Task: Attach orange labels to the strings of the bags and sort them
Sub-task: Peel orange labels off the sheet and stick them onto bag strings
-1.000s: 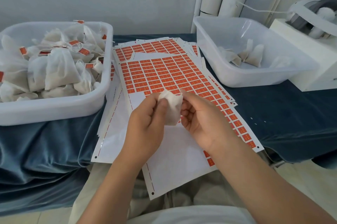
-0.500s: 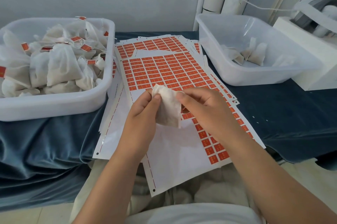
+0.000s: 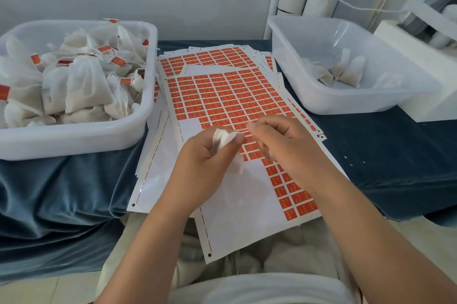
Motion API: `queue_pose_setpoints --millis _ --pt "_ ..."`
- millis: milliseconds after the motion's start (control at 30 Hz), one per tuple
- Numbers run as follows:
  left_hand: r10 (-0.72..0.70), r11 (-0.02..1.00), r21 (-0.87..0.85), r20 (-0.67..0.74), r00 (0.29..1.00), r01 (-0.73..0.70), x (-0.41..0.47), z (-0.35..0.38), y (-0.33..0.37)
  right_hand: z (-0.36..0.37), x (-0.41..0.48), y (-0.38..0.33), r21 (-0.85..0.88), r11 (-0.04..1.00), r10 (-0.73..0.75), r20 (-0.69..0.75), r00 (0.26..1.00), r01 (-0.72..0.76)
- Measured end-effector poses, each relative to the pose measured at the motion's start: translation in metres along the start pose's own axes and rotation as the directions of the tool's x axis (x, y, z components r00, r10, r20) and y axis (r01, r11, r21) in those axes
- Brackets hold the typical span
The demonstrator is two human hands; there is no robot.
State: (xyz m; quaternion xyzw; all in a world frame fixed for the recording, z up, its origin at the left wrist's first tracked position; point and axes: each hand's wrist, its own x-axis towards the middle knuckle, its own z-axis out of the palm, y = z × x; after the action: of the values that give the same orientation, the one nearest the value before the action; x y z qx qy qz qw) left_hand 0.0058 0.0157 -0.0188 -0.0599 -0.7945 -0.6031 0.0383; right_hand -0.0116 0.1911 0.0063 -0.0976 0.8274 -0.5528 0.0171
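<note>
Above the near edge of the desk point(image 3: 383, 155), two hands met over one small white bag point(image 3: 226, 139).

The left hand point(image 3: 205, 162) pinched the crumpled bag between thumb and fingers; the right hand point(image 3: 284, 145) hovered just beside it with its fingers curled, and I could not tell whether they pinched anything. Beneath both lay a sheet of orange labels point(image 3: 222, 101), its near part already stripped white. Farther back, the left tub point(image 3: 74, 140) was heaped with bags carrying orange tags point(image 3: 118, 61), while the right tub point(image 3: 346, 103) held only a few plain bags point(image 3: 346, 73).
</note>
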Motion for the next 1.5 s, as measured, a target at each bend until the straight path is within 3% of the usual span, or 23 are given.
queue_pose_setpoints --millis 133,233,433,633,767,867,933,1000,1033,1067,1100,1133,1167,1200,1267,1367,1433,1500 --pt "0.081 0.997 0.007 0.098 0.992 -0.082 -0.002 0.000 0.004 0.002 0.002 0.000 0.158 0.984 0.076 0.059 0.995 -0.085" --pt "0.132 0.991 -0.017 0.095 0.987 -0.131 -0.003 0.003 0.006 0.003 0.001 0.001 0.266 0.958 0.078 0.103 0.992 -0.103" --pt "-0.021 0.993 -0.112 0.077 0.997 0.030 0.000 -0.002 0.005 0.008 -0.001 0.010 0.627 0.777 -0.024 0.107 0.994 -0.049" --pt "0.127 0.991 -0.061 0.090 0.988 -0.122 -0.002 -0.001 0.004 0.002 0.000 0.004 0.548 0.837 -0.094 0.161 0.983 -0.010" --pt "0.177 0.984 -0.033 0.116 0.977 -0.174 -0.002 0.001 0.004 0.000 -0.004 0.002 0.733 0.675 -0.024 0.129 0.991 -0.079" --pt "0.158 0.987 -0.055 0.111 0.981 -0.153 -0.002 -0.002 0.004 0.002 -0.003 -0.002 0.756 0.648 -0.024 0.143 0.989 -0.094" --pt "0.070 0.997 -0.036 0.045 0.997 -0.068 0.000 -0.006 0.006 -0.002 -0.001 -0.007 0.818 0.564 -0.001 0.141 0.990 -0.116" --pt "-0.069 0.998 0.005 -0.080 0.994 0.070 0.003 -0.012 0.006 -0.014 0.004 -0.009 0.920 0.387 0.029 0.054 0.998 -0.061" --pt "-0.131 0.991 0.021 -0.128 0.983 0.135 0.005 -0.017 0.005 -0.021 0.004 -0.010 0.930 0.366 0.060 0.008 0.998 -0.029" --pt "-0.182 0.982 0.025 -0.152 0.971 0.188 0.007 -0.022 0.004 -0.030 0.005 -0.010 0.899 0.438 0.096 -0.037 0.995 -0.009" --pt "-0.209 0.977 0.011 -0.165 0.964 0.213 0.009 -0.028 0.004 -0.038 0.004 -0.009 0.794 0.608 0.121 -0.089 0.989 -0.003" --pt "-0.218 0.976 -0.022 -0.165 0.962 0.218 0.010 -0.032 0.004 -0.043 0.003 -0.007 0.596 0.803 0.125 -0.133 0.983 -0.022" --pt "-0.234 0.970 -0.100 -0.165 0.958 0.219 0.011 -0.036 0.004 -0.045 0.003 -0.005 0.358 0.932 0.123 -0.167 0.978 -0.056" --pt "-0.256 0.952 -0.213 -0.162 0.953 0.219 0.011 -0.041 0.003 -0.044 0.003 -0.002 0.168 0.981 0.134 -0.198 0.971 -0.101" --pt "-0.278 0.903 -0.382 -0.170 0.945 0.197 0.012 -0.042 0.002 -0.034 0.007 0.004 0.017 0.982 0.190 -0.201 0.961 -0.191" --pt "-0.381 0.685 -0.713 -0.172 0.908 0.152 0.013 -0.042 -0.001 -0.017 0.012 0.013 -0.003 0.963 0.266 -0.176 0.948 -0.271" --pt "-0.440 0.604 -0.757 -0.053 0.896 0.252 0.016 -0.042 -0.005 -0.015 0.016 0.016 0.061 0.957 0.290 -0.210 0.934 -0.283" --pt "-0.411 0.637 -0.660 0.147 0.900 0.399 0.020 -0.040 -0.012 -0.016 0.018 0.019 0.170 0.945 0.316 -0.243 0.917 -0.280"
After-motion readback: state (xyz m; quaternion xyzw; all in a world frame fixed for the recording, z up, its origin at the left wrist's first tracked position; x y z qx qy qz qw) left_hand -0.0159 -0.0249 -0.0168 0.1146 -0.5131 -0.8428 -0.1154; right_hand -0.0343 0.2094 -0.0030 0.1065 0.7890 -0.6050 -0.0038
